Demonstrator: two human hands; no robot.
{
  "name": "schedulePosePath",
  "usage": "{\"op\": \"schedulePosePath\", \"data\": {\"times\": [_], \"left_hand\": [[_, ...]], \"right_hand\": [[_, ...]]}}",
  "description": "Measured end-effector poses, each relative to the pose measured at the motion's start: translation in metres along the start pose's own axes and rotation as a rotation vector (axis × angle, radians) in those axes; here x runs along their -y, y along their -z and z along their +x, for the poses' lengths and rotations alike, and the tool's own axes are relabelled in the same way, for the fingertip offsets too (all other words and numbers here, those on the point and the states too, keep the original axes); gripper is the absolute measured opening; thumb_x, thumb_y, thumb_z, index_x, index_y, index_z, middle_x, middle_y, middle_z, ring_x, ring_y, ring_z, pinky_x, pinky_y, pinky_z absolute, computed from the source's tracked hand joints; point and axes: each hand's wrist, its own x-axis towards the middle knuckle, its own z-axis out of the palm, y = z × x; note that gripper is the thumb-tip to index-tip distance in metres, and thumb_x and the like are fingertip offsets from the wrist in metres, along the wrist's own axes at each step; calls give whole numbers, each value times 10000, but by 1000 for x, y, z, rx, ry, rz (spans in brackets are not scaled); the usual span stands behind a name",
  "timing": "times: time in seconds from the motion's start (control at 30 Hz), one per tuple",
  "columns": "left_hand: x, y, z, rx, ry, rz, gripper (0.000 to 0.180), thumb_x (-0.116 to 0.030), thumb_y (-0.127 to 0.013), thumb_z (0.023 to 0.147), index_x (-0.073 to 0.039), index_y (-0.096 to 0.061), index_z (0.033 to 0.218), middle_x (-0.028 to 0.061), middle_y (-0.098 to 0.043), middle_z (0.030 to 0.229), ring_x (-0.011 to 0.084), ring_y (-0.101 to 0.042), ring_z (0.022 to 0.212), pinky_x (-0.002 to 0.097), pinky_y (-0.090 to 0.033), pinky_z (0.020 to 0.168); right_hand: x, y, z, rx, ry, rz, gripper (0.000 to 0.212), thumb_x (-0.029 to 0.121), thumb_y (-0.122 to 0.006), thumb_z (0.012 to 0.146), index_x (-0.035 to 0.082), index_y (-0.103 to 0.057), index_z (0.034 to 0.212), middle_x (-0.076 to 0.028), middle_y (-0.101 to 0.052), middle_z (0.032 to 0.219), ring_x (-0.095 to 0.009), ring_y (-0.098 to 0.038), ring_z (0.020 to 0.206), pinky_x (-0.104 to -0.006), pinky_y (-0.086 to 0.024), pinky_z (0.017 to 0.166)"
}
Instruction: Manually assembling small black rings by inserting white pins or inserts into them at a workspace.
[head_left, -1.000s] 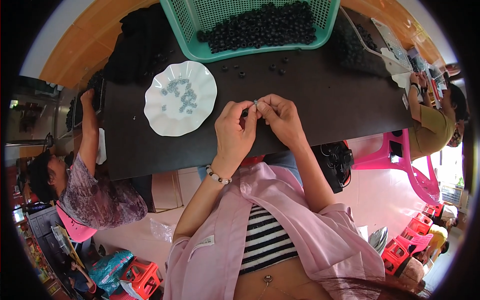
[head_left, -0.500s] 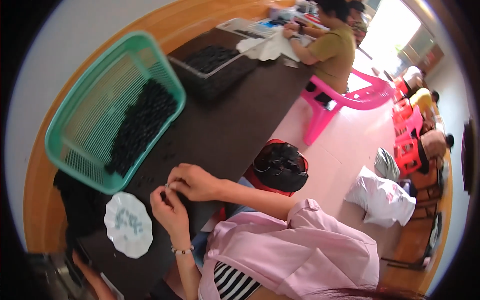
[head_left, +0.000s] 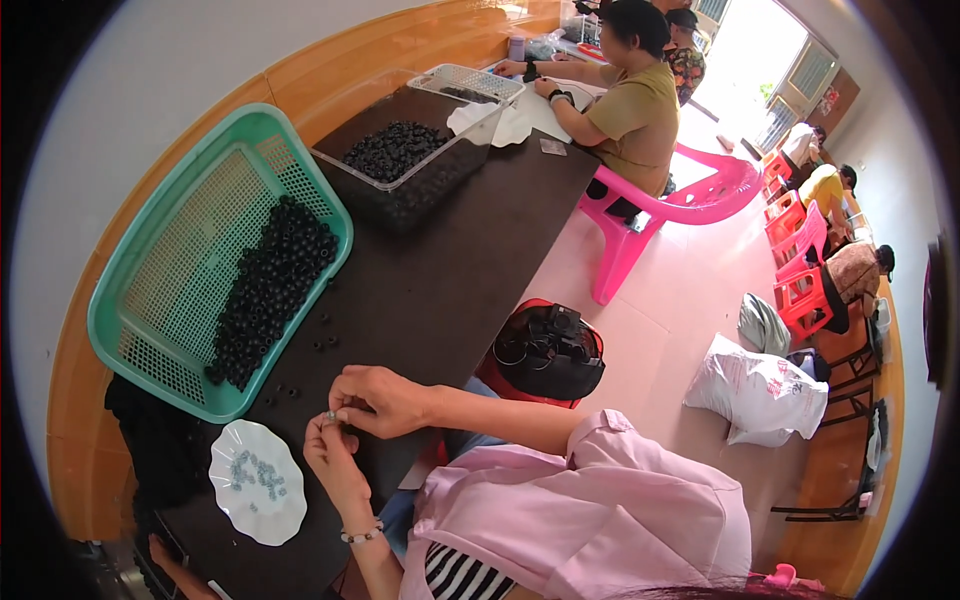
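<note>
My left hand, with a beaded bracelet at the wrist, and my right hand meet fingertip to fingertip over the dark table. Between their pinched fingers is a small grey-green piece, too small to name further. Just left of my hands lies a white scalloped plate holding several small translucent blue-grey pieces. Beyond it stands a green plastic basket with a heap of small black ring-like parts. A few loose black parts lie on the table between basket and hands.
A clear bin of black parts and a white tray stand farther along the table. A co-worker sits there on a pink chair. Right of the table are a black bag and a white sack.
The whole view has shifted slightly and sharpened. My hands stay together at the small piece, their fingers slightly rearranged. The co-worker's arms have moved farther apart.
</note>
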Motion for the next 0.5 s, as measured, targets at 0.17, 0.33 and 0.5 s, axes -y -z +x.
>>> {"op": "schedulePosePath", "data": {"times": [0.17, 0.33, 0.5], "left_hand": [[1, 3, -9, -68, -31, 12, 200, -240, -542, 969, -70, -603, 881, -76, -444, 677, 9, -377, 586, 180, -277, 495], [-12, -9, -11, -52, -23, 216, 245, -263, -592, 946, -28, -659, 956, -51, -530, 718, 21, -437, 611, 166, -339, 530], [-4, 5, -11, -51, 9, -31, 152, -183, -660, 908, -35, -655, 945, -74, -489, 691, -3, -391, 571, 155, -307, 502]], "right_hand": [[2, -3, 4, -31, -106, 34, 124, 133, -652, 769, 30, -604, 819, -128, -593, 728, -267, -592, 676, -361, -489, 611], [8, 12, 0, -13, -144, -50, 84, 29, -653, 808, 32, -649, 891, -71, -583, 816, -136, -597, 700, -256, -490, 616], [12, -1, 3, 25, -198, 33, 124, -9, -646, 799, 24, -670, 916, -51, -582, 789, -113, -531, 671, -232, -440, 612]]}}
